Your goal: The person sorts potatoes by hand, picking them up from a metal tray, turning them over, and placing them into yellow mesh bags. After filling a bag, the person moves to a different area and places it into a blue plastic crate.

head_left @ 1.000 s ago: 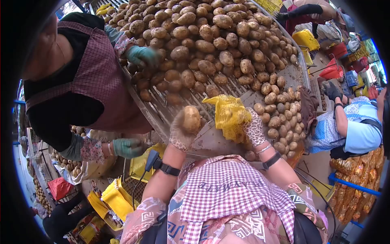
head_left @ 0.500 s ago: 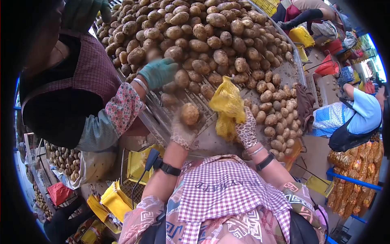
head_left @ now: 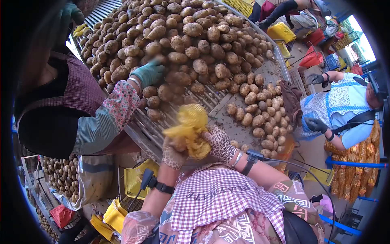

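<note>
Just in front of my checked apron is a yellow mesh bag [head_left: 194, 120], crumpled and slightly blurred. My right hand [head_left: 221, 141], in a leopard-print glove, is closed on its right side. My left hand [head_left: 173, 153], in a matching glove, is at the bag's lower left with curled fingers partly covered by the mesh. A brownish potato [head_left: 178, 143] seems to sit in its grip, mostly hidden. Beyond the bag, a big heap of soil-dusted potatoes [head_left: 178, 42] covers the slatted sorting table [head_left: 152, 132].
A co-worker's green-gloved hand [head_left: 149, 73] reaches onto the heap from the left. Smaller potatoes [head_left: 266, 110] lie on the table's right side beside a brown cloth [head_left: 290, 99]. Another person in light blue [head_left: 345, 97] stands farther right. Yellow bags [head_left: 118, 213] hang at lower left.
My left hand has brought the potato up against the bag. The bag has shifted left and nearer to me with my right hand. The person at right has turned, showing both gloved hands.
</note>
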`<state>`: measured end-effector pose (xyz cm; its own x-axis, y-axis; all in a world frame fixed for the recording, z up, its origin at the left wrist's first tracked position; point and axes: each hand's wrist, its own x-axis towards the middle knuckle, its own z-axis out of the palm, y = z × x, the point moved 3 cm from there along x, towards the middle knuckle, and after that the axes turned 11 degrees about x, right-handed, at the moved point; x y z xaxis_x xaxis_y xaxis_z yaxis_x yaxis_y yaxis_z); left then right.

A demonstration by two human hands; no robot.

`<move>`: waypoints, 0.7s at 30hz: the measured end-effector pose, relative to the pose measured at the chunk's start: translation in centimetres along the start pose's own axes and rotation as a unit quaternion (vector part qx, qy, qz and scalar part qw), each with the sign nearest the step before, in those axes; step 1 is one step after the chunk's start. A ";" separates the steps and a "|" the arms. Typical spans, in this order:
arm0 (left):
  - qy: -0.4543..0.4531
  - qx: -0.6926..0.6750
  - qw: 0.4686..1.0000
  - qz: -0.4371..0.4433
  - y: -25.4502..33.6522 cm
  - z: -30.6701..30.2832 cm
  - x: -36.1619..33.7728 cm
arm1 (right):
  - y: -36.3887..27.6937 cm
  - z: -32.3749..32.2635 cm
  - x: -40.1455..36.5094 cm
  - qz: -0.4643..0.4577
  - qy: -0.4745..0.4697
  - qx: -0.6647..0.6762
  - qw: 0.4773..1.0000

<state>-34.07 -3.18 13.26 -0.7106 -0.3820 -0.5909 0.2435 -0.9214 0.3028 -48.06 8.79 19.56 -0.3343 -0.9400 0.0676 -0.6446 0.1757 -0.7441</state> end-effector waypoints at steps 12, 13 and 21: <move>0.173 -0.064 0.968 0.172 8.3 -16.7 -15.9 | 4.1 -6.4 2.5 0.198 -0.272 0.257 0.906; 0.287 -0.072 0.935 0.197 8.3 -18.8 -16.2 | 4.6 -8.6 4.2 0.267 -0.164 0.316 0.896; 0.421 -0.016 0.906 0.037 4.1 -37.9 -13.0 | 8.2 -12.4 17.6 -0.041 0.171 -0.214 0.961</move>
<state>1.18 -4.74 -6.14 0.0601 -0.3506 -0.9346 0.2980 -0.8873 0.3520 -67.74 -2.65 22.83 -0.4303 -0.8171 0.3837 -0.8772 0.2783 -0.3913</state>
